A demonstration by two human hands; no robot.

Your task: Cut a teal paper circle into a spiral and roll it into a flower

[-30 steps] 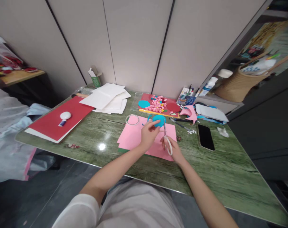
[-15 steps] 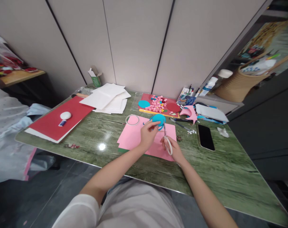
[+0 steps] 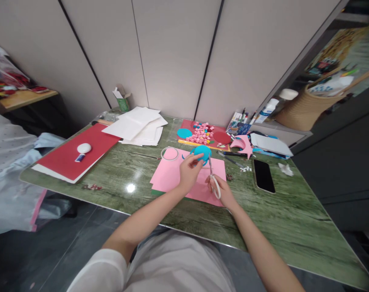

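A round piece of blue paper (image 3: 203, 151) is pinched between the thumb and fingers of my left hand (image 3: 189, 170), above the pink paper sheets (image 3: 169, 176). My right hand (image 3: 222, 190) grips scissors with white handles (image 3: 216, 187), and their blades point up at the right edge of the blue piece. A narrow blue offcut hangs around and below the round piece. Whether the blades are closed is too small to tell. On the left part of the pink sheets lies a thin ring (image 3: 169, 153).
Behind the pink sheets, a red sheet carries small pink pieces (image 3: 199, 133) and a blue disc (image 3: 184, 133). A phone (image 3: 264, 176) lies right; pink offcuts (image 3: 242, 145) lie behind it. White sheets (image 3: 138, 123) and red paper (image 3: 77, 156) are left. Someone in pale clothing (image 3: 12, 170) is far left.
The blue paper and my left fingers have shifted very slightly left. The scissor blades have tilted a little left, still at the paper's right edge.
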